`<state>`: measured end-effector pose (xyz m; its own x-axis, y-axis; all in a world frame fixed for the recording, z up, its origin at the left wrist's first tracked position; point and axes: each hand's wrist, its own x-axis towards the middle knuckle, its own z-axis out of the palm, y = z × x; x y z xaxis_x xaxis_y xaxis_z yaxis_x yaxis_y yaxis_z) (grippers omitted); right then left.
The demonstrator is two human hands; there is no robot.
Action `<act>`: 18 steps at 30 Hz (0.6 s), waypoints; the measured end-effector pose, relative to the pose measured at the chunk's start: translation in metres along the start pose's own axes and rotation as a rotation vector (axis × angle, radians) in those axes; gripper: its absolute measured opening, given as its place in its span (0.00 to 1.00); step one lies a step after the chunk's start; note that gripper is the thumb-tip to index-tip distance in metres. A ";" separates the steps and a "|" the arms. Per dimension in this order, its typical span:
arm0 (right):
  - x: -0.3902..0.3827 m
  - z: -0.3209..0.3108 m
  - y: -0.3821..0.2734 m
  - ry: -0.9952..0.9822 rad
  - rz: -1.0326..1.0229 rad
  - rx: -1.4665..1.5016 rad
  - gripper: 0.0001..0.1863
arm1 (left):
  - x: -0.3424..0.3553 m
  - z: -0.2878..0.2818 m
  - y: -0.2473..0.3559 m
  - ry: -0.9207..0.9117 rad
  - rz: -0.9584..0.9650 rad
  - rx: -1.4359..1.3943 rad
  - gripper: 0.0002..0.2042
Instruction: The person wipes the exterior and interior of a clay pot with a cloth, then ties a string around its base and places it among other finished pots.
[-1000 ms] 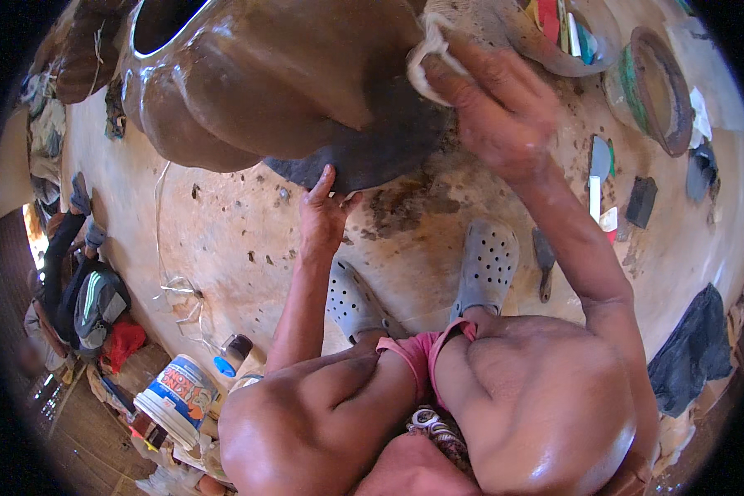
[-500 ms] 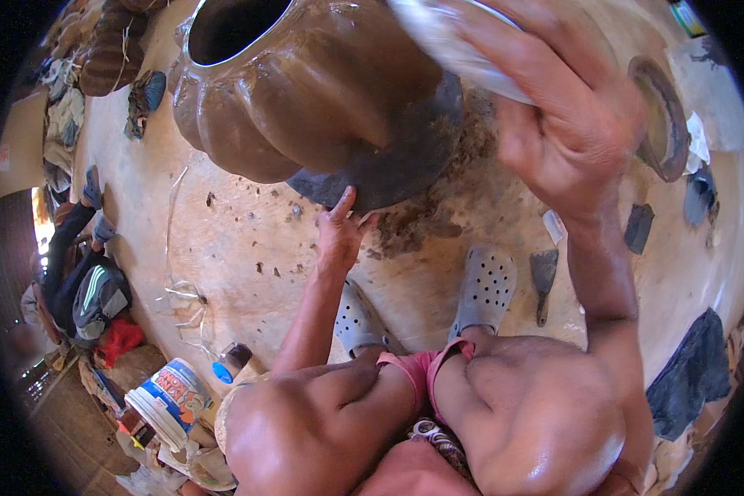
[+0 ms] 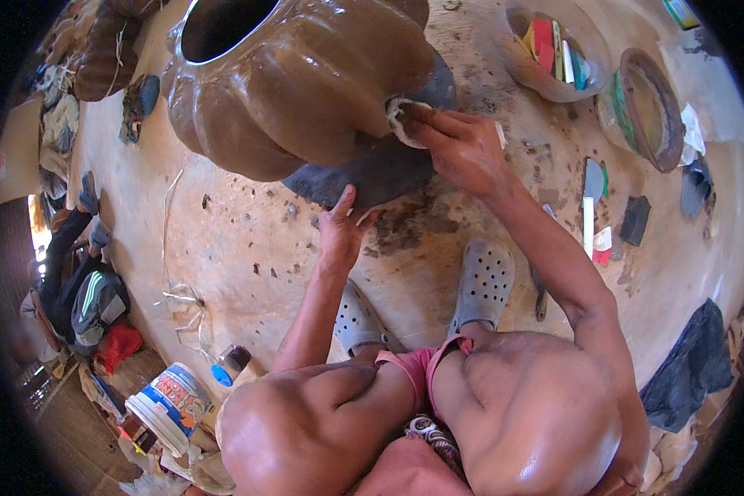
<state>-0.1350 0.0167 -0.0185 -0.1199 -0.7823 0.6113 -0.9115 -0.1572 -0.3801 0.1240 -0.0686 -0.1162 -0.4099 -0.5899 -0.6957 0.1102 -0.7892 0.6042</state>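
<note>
A wet brown ribbed clay pot (image 3: 289, 99) with a dark round opening stands on a black disc (image 3: 310, 182) at the top middle. My left hand (image 3: 343, 227) grips the front edge of the disc, thumb on top and the other fingers partly hidden. Pinched in my right hand (image 3: 463, 149) is a pale crumpled cloth (image 3: 401, 116), held against the pot's lower right side.
A bowl of coloured tools (image 3: 558, 54), a clay basin (image 3: 645, 112), loose scrapers (image 3: 591, 198) and a black sheet (image 3: 686, 368) lie at right. A bucket (image 3: 169, 405) stands lower left. A seated person (image 3: 74, 281) is at the far left. My clogs (image 3: 479, 285) are below.
My right hand swept up and right in a blur with the cloth, then came back lower, onto the pot's right side. My left hand stayed on the disc; the view shifted slightly.
</note>
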 end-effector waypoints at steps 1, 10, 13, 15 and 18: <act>-0.001 -0.004 -0.001 -0.041 0.019 -0.006 0.21 | 0.000 0.000 0.000 0.014 -0.007 -0.004 0.19; 0.134 -0.113 -0.068 -0.025 -0.150 -0.155 0.19 | -0.003 0.011 -0.010 0.102 -0.057 -0.040 0.17; 0.132 -0.107 -0.075 -0.127 -0.094 -0.246 0.17 | -0.005 0.016 -0.016 0.045 -0.083 -0.078 0.19; 0.114 -0.083 -0.074 0.130 -0.085 -0.181 0.19 | -0.005 0.019 -0.020 0.028 -0.088 -0.079 0.19; 0.069 -0.059 -0.055 0.216 -0.069 -0.086 0.24 | -0.006 0.025 -0.022 0.036 -0.095 -0.087 0.19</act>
<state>-0.1161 0.0071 0.0851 -0.1288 -0.6232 0.7714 -0.9494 -0.1472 -0.2775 0.1011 -0.0428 -0.1155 -0.3901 -0.5160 -0.7626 0.1513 -0.8529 0.4997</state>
